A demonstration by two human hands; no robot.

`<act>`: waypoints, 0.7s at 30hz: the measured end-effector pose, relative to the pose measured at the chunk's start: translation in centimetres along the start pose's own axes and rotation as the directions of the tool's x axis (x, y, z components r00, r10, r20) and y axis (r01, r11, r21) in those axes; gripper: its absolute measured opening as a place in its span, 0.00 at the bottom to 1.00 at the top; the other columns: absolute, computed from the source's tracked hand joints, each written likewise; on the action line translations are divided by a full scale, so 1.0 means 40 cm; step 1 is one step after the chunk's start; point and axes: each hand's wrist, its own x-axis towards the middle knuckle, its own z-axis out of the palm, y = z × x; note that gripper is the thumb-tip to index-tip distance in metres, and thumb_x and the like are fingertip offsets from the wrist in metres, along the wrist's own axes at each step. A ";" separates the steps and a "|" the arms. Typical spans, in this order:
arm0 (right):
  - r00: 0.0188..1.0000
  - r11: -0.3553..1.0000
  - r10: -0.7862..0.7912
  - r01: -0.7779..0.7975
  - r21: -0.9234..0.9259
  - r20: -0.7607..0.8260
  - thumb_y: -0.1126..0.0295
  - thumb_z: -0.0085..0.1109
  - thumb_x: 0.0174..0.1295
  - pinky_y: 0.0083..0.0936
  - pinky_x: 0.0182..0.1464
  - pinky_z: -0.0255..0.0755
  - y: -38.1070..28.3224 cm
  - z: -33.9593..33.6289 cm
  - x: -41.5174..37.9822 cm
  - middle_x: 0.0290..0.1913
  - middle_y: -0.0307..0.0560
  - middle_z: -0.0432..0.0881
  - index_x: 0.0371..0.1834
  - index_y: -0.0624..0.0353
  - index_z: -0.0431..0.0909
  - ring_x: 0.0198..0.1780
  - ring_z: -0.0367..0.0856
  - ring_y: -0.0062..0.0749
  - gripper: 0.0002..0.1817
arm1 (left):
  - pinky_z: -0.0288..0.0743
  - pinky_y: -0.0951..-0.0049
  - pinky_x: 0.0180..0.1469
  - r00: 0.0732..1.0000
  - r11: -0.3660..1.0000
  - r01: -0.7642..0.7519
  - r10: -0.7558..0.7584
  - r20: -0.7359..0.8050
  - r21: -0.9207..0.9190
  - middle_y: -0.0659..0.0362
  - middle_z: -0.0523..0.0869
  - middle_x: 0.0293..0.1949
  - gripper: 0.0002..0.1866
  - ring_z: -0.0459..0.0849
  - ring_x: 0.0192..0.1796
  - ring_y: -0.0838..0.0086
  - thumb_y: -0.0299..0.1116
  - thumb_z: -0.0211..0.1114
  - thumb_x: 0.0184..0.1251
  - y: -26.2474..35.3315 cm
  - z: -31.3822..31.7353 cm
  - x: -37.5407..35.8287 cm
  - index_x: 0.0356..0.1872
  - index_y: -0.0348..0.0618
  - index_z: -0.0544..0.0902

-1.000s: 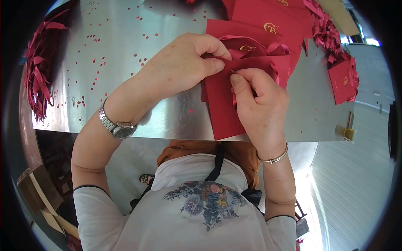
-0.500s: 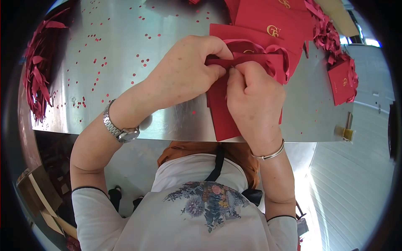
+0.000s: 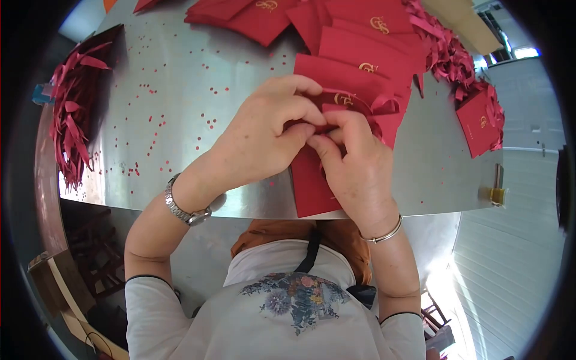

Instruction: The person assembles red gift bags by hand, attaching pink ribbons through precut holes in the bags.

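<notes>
A red paper bag [image 3: 309,195] lies at the near edge of the metal table, partly covered by my hands. At its upper edge my left hand [image 3: 267,132] is closed, thumb and fingers pinching the bag. My right hand [image 3: 357,171] is closed at the same edge, its thumb and forefinger meeting the left fingertips. Whatever small piece sits between the fingertips is hidden. A red ribbon [image 3: 386,107] loops out beside the right knuckles. Just beyond the hands lies another red bag with a gold logo [image 3: 344,99], overlapped with more bags [image 3: 360,51].
More red bags [image 3: 240,18] lie at the back. A pile of ribboned bags [image 3: 75,114] stands at the left edge, another ribboned row [image 3: 447,57] at the right. Red paper dots [image 3: 210,123] are scattered over the metal table [image 3: 180,78]. A tape roll [image 3: 497,196] sits at the right corner.
The view has shifted, bringing more bags at the back into sight. Both hands stay at the bag's upper edge, with the fingers rearranged and the right forefinger now bent over the edge.
</notes>
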 end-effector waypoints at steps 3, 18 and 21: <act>0.999 0.996 0.011 -0.006 0.088 -0.053 0.73 0.70 0.56 0.34 0.26 0.75 0.003 -0.007 -0.010 0.23 0.47 0.80 0.42 0.58 0.73 0.24 0.82 0.42 0.16 | 0.75 0.72 0.49 0.986 0.981 0.128 -0.109 0.129 -0.148 0.54 0.82 0.50 0.05 0.81 0.46 0.68 0.23 0.63 0.64 0.018 -0.017 0.016 0.39 0.38 0.83; 0.987 0.991 -0.117 0.124 0.055 -0.111 0.69 0.74 0.52 0.33 0.27 0.75 0.017 -0.040 -0.053 0.25 0.45 0.79 0.35 0.57 0.71 0.26 0.81 0.40 0.17 | 0.73 0.69 0.42 0.755 0.963 0.269 -0.231 0.614 0.032 0.55 0.82 0.34 0.07 0.81 0.38 0.66 0.26 0.61 0.59 0.103 -0.061 0.154 0.35 0.38 0.87; 0.985 0.990 -0.130 0.136 0.044 -0.113 0.68 0.74 0.52 0.33 0.26 0.74 0.016 -0.034 -0.057 0.24 0.44 0.79 0.33 0.57 0.71 0.25 0.80 0.39 0.17 | 0.74 0.67 0.43 0.659 0.965 0.186 -0.260 0.706 0.182 0.55 0.80 0.32 0.06 0.80 0.39 0.63 0.26 0.63 0.57 0.117 -0.062 0.167 0.33 0.37 0.86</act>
